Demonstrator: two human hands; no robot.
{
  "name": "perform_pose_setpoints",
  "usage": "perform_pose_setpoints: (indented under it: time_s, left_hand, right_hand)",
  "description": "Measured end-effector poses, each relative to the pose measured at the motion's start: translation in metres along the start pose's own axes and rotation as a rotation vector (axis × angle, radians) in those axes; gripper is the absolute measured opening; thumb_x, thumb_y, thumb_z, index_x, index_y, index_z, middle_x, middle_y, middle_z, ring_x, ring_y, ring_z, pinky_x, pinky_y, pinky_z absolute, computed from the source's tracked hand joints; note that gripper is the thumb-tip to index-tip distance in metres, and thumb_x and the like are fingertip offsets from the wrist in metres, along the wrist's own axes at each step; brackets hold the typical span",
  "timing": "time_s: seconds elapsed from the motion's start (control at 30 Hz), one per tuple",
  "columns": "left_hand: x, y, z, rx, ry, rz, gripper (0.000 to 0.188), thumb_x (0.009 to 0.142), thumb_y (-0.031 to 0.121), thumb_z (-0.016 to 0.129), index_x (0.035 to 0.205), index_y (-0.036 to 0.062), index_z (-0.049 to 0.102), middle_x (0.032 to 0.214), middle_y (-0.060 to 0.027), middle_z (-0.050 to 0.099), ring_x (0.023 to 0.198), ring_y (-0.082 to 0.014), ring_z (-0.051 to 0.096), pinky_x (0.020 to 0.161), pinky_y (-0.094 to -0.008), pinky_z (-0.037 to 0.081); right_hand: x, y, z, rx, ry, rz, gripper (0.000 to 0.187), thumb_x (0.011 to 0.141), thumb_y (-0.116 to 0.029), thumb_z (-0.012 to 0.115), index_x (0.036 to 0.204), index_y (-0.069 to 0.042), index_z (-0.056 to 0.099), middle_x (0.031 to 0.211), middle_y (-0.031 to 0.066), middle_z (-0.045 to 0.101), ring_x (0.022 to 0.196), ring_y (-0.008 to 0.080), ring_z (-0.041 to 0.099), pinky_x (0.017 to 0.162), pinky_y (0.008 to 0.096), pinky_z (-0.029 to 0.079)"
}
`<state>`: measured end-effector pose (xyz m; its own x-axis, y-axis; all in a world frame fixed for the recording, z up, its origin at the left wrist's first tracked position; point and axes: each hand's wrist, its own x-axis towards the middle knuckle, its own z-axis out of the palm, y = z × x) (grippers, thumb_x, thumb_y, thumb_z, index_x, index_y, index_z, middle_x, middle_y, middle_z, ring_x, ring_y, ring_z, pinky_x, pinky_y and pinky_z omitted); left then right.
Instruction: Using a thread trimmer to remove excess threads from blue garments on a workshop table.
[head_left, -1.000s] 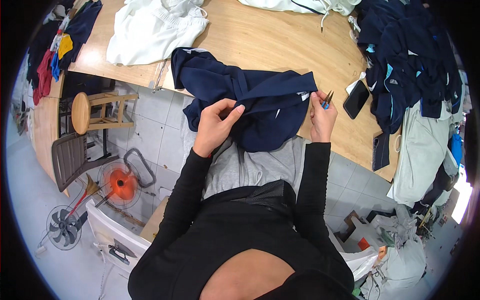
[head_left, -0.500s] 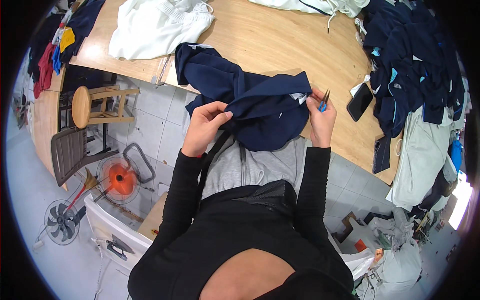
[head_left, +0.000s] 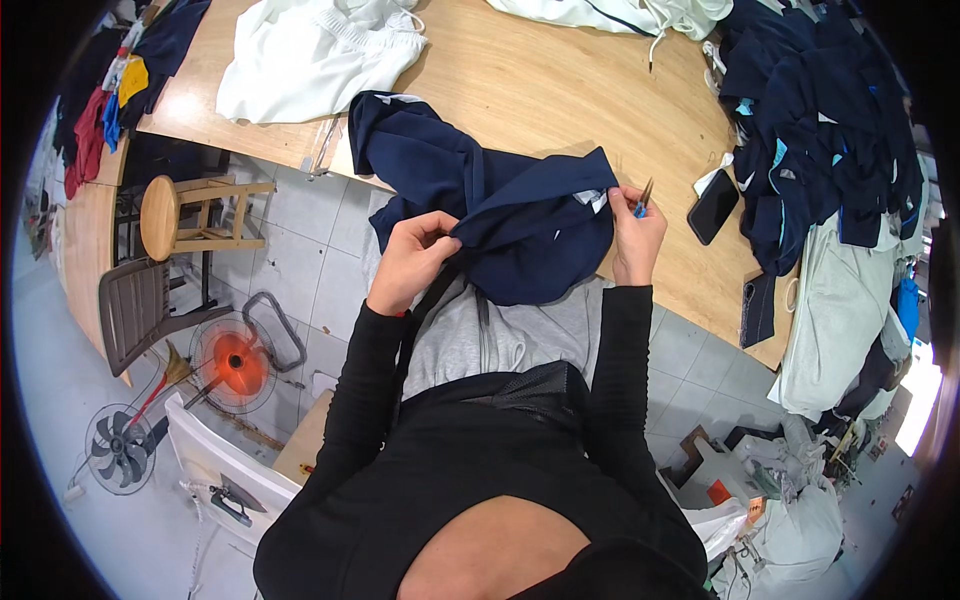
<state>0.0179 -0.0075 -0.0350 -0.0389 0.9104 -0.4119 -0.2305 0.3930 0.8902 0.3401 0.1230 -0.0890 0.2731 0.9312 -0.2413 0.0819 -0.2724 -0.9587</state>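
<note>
A navy blue garment (head_left: 545, 225) lies bunched over the table's near edge and hangs toward my lap. My left hand (head_left: 405, 265) pinches a fold of it between thumb and fingers. At its right corner, beside a small white label (head_left: 592, 200), my right hand (head_left: 638, 245) grips the cloth's edge. Tucked in that same hand are small thread snips (head_left: 645, 195) with blue on them, their blades pointing up and away from the cloth. The fabric between both hands is drawn out in a slanting band.
White garments (head_left: 318, 60) lie on the wooden table (head_left: 560, 95) at the far left. To the right are a black phone (head_left: 713, 212), a dark fabric piece (head_left: 759, 310) and a large navy clothes pile (head_left: 815, 130). A stool (head_left: 160, 218), chair (head_left: 140, 310) and orange-centred fan (head_left: 236, 361) stand at left.
My right hand has shifted slightly left with the garment's corner and the snips. My left hand has dipped a little, keeping its pinch.
</note>
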Motion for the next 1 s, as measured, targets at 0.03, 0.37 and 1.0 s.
perform_pose_setpoints:
  time_s: [0.03, 0.37, 1.0]
  left_hand:
    - [-0.002, 0.001, -0.002, -0.013, 0.008, -0.005, 0.018, 0.093, -0.007, 0.066, 0.106, -0.0017, 0.076, 0.092, 0.0039, 0.071, 0.084, -0.0031, 0.062, 0.077, -0.0194, 0.047]
    - [0.0, 0.015, -0.036, -1.294, -0.343, 0.042, 0.031, 0.107, 0.028, 0.05, 0.109, 0.0032, 0.068, 0.114, -0.0112, 0.075, 0.106, -0.0282, 0.072, 0.102, -0.0462, 0.056]
    - [0.009, 0.012, -0.06, -1.138, -0.255, 0.238, 0.025, 0.109, 0.031, 0.056, 0.094, 0.0109, 0.057, 0.086, -0.0035, 0.061, 0.09, -0.0193, 0.064, 0.093, -0.0381, 0.052]
  right_hand:
    - [-0.004, -0.009, 0.002, 0.004, -0.013, -0.003, 0.018, 0.098, -0.008, 0.082, 0.112, 0.002, 0.076, 0.098, 0.0039, 0.074, 0.082, 0.0083, 0.065, 0.066, 0.0229, 0.048]
    - [-0.055, -0.088, -0.037, 0.871, -0.331, 0.521, 0.013, 0.113, -0.016, 0.058, 0.113, -0.006, 0.066, 0.084, 0.0, 0.065, 0.06, 0.0047, 0.053, 0.04, 0.024, 0.029]
    - [-0.094, -0.117, -0.03, 0.453, -0.535, 0.096, 0.016, 0.103, -0.013, 0.072, 0.11, -0.002, 0.062, 0.1, 0.0026, 0.058, 0.088, 0.0084, 0.057, 0.076, 0.0239, 0.044]
